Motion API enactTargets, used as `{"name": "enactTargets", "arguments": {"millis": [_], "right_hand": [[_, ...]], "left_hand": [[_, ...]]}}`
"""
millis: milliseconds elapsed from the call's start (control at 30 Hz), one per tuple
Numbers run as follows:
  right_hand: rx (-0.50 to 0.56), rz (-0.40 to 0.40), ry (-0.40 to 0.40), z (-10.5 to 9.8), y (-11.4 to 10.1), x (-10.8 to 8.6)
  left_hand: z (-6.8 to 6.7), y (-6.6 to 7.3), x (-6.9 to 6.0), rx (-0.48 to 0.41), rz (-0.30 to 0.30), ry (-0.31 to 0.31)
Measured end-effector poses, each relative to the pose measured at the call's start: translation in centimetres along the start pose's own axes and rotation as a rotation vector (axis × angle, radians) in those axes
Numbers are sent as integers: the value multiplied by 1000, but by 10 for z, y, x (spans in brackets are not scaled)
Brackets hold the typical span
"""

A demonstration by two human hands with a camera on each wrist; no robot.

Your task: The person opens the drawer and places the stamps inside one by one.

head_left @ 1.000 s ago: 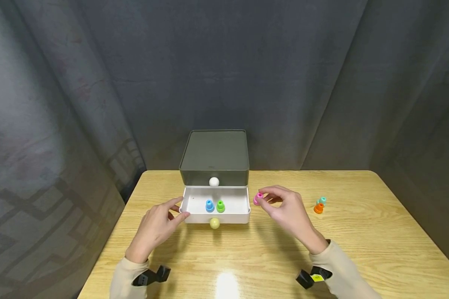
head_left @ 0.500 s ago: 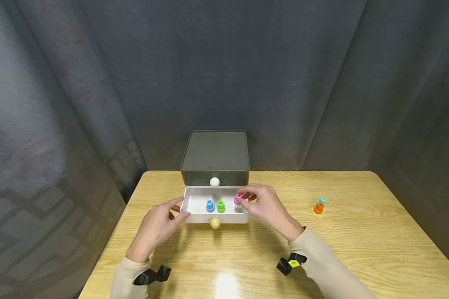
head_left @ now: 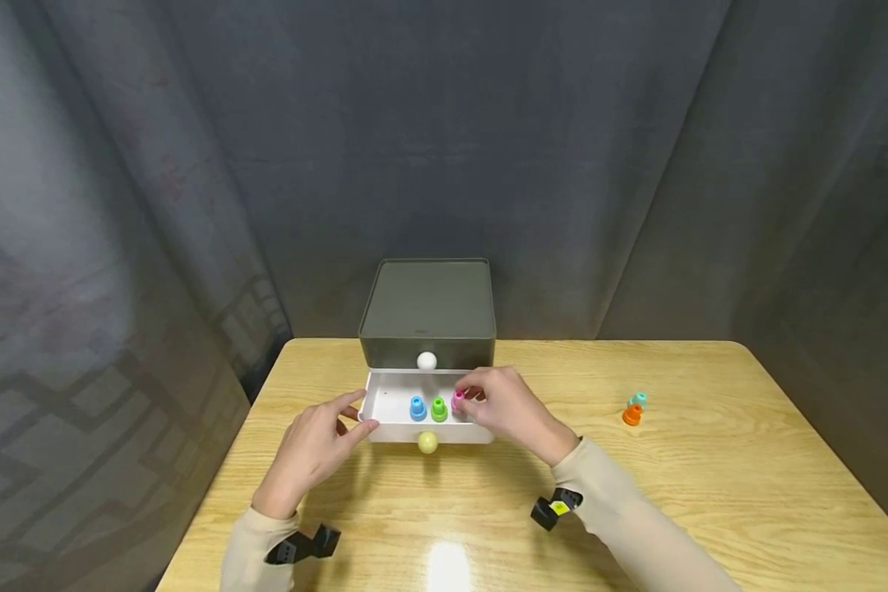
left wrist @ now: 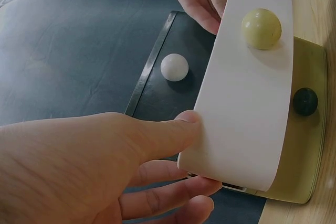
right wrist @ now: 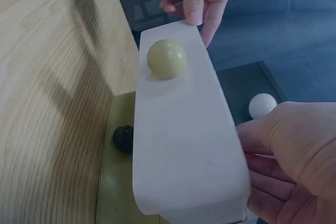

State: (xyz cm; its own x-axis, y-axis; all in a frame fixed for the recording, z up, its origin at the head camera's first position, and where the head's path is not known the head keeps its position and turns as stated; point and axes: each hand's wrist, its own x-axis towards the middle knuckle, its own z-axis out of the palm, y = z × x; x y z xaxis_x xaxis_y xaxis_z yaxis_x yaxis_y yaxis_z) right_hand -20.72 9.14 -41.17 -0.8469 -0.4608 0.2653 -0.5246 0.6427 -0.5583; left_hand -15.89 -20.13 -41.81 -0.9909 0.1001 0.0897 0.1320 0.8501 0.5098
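Observation:
A white drawer [head_left: 395,431] with a yellow knob [head_left: 427,442] is pulled out of a small drawer cabinet [head_left: 431,300]. My left hand [head_left: 314,448] holds its left front corner, thumb on the front and fingers at the side, as the left wrist view [left wrist: 173,135] confirms. Inside the drawer, a blue peg-like piece [head_left: 418,409] and a green one [head_left: 439,409] stand upright, side by side. My right hand [head_left: 503,403] pinches a similar pink piece [head_left: 458,401] over the drawer's right part, right of the green one. Whether the pink piece touches the drawer floor is hidden.
An orange piece [head_left: 632,415] and a teal piece [head_left: 639,400] lie together on the wooden table [head_left: 710,460] at the right. Above the pulled-out drawer is a dark drawer with a white knob [head_left: 427,360]; below it, an olive drawer with a black knob [left wrist: 305,101]. Grey curtains [head_left: 444,148] hang behind.
My right hand has carried the pink piece leftward, from outside the drawer's right side to inside, close to the green piece. The left hand stays at the drawer's corner.

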Motion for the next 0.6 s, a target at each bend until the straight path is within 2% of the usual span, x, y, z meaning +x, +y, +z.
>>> {"name": "enactTargets", "arguments": {"millis": [167,467,600], "right_hand": [[-16,-30,-13,7,-1,4],[23,13,-92,12,-8,10],[27,44,-103,14,-9,11]], "left_hand": [[0,-1,-1,-1,-1,1],[-2,-1,-3,0,-3,8],[-1,-1,-3,-1,-1,8]]}}
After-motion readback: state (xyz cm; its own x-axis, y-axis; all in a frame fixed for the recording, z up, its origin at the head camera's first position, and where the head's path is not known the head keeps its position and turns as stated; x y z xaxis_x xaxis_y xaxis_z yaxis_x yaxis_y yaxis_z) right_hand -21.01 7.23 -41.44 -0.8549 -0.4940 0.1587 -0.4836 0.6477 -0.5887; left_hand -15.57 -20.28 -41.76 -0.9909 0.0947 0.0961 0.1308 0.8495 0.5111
